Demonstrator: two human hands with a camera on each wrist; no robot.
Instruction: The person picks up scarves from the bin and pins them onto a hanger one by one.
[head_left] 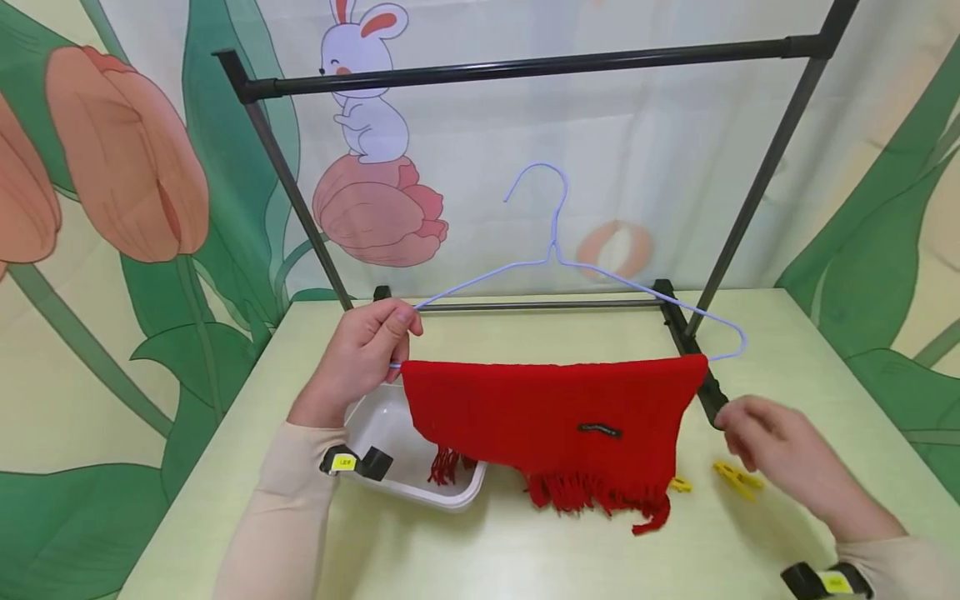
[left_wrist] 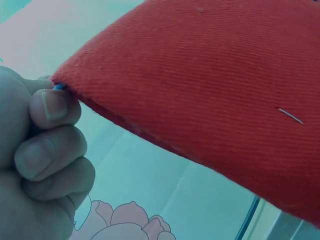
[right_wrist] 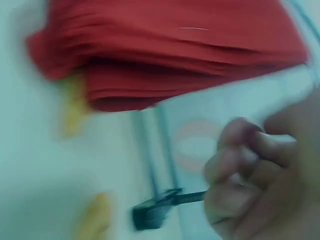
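Left hand [head_left: 362,346] has fingers curled tight round the left end of the blue hanger [head_left: 553,243], thumb on the wire, forearm reaching up and inward from lower left. Red scarf [head_left: 551,404] is folded over the hanger's bottom bar, held in front of the black rack [head_left: 540,67], fringe down. Right hand [head_left: 776,442] holds nothing, fingers loosely bent, thumb near them, apart from the scarf and just above a yellow clip [head_left: 737,479] in the head view, forearm angling in from lower right.

The pale green surface [head_left: 570,562] carries a white tub [head_left: 450,500] at left, yellow clips [head_left: 739,480] at right, and a black rack [head_left: 525,71] far back.
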